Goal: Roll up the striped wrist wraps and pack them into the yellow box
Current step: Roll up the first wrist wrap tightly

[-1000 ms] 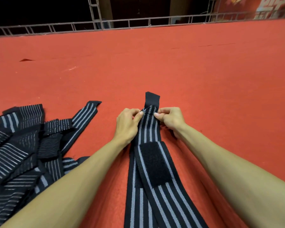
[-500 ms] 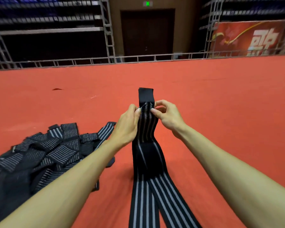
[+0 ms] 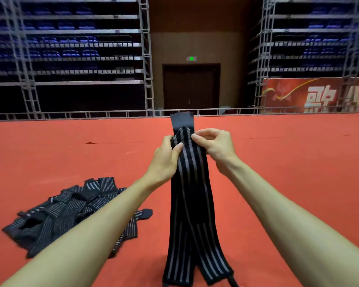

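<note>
The striped wrist wrap [image 3: 190, 183] is held up in the air in the middle of the head view, pinched near its top end between both hands. It is black with pale grey stripes running along its length. From the hands it hangs straight down toward the bottom edge of the picture, where it parts into two overlapping layers. A plain black tab [image 3: 182, 121] at its top end stands upright just above the fingers.

The left hand [image 3: 166, 160] grips the wrap's left edge, thumb laid across the front of the stripes and fingers curled behind. The right hand [image 3: 216, 148] pinches the right edge between thumb and forefinger, its other fingers curled loosely above the palm. Both bare forearms reach in from the lower corners.

To the left, low down and partly behind the left forearm, a pile of wraps [image 3: 71, 212] of the same striped kind lies loose and unrolled on the red floor [image 3: 298, 162]. The pile is well apart from the held wrap.

At the far edge of the floor runs a low metal rail [image 3: 91, 115]. Behind it stand tiers of blue seats [image 3: 71, 48] on metal framing, a dark double door [image 3: 191, 85] with a green exit sign [image 3: 191, 58] above it, and a red banner [image 3: 315, 96] with large pale characters on the right.
</note>
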A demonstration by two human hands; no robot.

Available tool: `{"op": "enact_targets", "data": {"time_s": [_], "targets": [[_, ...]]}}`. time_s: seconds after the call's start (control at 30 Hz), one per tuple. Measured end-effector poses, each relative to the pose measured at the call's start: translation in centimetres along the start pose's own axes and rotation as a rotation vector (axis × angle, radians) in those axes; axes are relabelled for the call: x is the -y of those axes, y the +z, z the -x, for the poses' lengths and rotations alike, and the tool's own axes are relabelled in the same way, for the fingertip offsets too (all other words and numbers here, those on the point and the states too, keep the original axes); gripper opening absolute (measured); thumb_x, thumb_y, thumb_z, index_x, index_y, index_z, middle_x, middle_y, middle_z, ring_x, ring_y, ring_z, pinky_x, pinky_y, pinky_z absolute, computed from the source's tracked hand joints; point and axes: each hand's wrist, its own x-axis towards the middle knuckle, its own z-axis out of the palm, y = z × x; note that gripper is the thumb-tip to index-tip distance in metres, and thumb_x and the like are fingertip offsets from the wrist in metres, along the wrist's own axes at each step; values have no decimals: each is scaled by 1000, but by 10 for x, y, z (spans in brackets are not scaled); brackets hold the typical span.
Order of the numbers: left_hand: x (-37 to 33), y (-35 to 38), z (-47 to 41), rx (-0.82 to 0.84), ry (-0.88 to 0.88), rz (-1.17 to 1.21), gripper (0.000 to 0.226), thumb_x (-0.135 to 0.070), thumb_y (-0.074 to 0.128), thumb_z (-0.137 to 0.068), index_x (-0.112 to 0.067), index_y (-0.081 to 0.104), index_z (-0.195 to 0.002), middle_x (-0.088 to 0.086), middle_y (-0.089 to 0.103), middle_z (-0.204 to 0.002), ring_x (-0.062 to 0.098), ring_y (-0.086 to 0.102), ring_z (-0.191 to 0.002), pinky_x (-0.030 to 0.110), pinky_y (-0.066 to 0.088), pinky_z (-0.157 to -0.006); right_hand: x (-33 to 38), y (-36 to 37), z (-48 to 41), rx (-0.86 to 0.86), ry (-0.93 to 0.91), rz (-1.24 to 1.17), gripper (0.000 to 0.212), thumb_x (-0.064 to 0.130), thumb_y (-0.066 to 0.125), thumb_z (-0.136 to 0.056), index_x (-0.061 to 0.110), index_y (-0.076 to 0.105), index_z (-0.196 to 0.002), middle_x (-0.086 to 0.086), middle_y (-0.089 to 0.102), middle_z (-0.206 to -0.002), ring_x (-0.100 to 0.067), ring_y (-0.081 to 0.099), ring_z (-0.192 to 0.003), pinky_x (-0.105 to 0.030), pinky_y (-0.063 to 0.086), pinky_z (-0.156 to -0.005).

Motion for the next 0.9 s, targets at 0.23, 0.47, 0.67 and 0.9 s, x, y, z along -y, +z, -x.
{"op": "enact_targets", "data": {"time_s": [0.23, 0.47, 0.67, 0.9], "targets": [[-60, -34, -2, 5, 110, -86, 27, -25, 42, -103, -8, 61, -111, -1, 66, -103, 15, 61, -95, 26, 46, -80, 64, -14, 21, 68, 1, -210, 16, 9, 74, -82, 0, 70, -95, -10, 72, -86, -18, 68, -77, -28, 56, -71], [-74, -38, -3, 144, -116, 225, 41, -34, 35, -105, -8, 65, -101, 6, 71, -84, 19, 66, -72, 32, 52, -61, 74, -21, 17, 105, 4, -241, 11, 14, 71, -86, 4, 71, -89, -7, 71, -83, -15, 67, -73, -27, 56, -66], [2, 7, 3, 134, -307, 85, 38, -36, 31, -105, -11, 56, -94, 6, 62, -87, 20, 58, -74, 31, 44, -62, -12, -11, 13, 169, 268, -84, 31, 15, 67, -91, -5, 62, -113, -8, 67, -93, -16, 64, -74, -26, 53, -62], [103, 62, 8, 19, -401, 192, 24, -31, 39, -103, -21, 61, -107, -4, 67, -102, 14, 63, -96, 32, 50, -83, -117, -1, 0, 226, 473, -119, 28, 9, 64, -92, -5, 62, -117, -11, 68, -98, -16, 65, -76, -22, 51, -59]]}}
